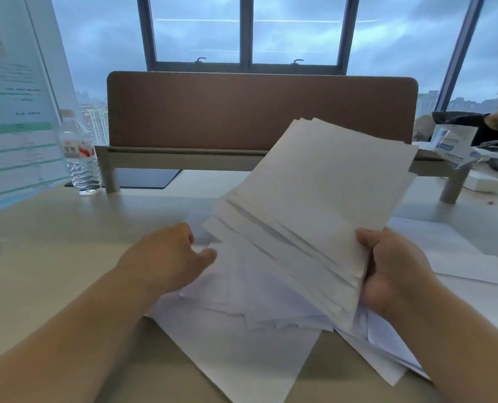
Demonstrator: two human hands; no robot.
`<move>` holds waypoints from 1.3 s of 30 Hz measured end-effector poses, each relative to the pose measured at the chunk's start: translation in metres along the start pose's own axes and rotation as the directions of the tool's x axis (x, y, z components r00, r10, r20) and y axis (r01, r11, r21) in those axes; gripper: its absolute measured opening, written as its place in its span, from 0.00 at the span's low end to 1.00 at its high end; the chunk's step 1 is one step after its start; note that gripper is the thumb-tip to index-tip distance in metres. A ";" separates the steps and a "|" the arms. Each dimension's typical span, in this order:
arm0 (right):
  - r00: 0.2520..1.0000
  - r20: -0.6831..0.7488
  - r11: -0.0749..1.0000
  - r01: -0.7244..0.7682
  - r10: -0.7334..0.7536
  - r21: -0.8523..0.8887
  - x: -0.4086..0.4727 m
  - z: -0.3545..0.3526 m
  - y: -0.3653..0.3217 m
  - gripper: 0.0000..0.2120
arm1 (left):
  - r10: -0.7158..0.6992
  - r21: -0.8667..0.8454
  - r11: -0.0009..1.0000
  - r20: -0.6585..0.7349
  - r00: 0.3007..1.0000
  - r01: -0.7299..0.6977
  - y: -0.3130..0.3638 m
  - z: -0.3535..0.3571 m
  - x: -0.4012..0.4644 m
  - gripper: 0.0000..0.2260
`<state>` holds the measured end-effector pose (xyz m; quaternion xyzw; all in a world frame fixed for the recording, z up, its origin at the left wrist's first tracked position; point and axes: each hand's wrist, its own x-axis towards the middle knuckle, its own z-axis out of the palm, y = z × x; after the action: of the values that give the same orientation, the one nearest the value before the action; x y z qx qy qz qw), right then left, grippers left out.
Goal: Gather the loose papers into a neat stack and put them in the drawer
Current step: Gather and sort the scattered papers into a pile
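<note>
Two hands, one raised paper stack point(314, 205), further loose sheets point(242, 344) on the worktop point(53, 242), count not legible; one water bottle point(80, 154) far left, one brown divider panel point(259, 109) behind. Right hand point(393, 269): grip clenched on the stack's near right corner, thumb on top. Stack tilted up off the worktop, edges fanned and uneven, long axis running away and to the right. Left hand point(169, 257): fingers curled onto the loose sheets just left of the stack; grip state cannot be told
</note>
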<state>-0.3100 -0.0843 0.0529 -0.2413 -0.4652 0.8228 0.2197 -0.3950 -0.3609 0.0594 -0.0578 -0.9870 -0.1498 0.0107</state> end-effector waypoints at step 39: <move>0.999 -0.006 0.982 0.052 -0.054 -0.184 -0.006 0.002 0.007 0.13 | 0.015 -0.394 0.918 0.128 0.992 0.037 0.010 -0.001 -0.014 0.07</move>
<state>-0.3074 -0.0919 0.0486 -0.2529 -0.5442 0.7689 0.2208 -0.3802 -0.3532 0.0629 -0.0629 -0.9352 -0.3422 -0.0656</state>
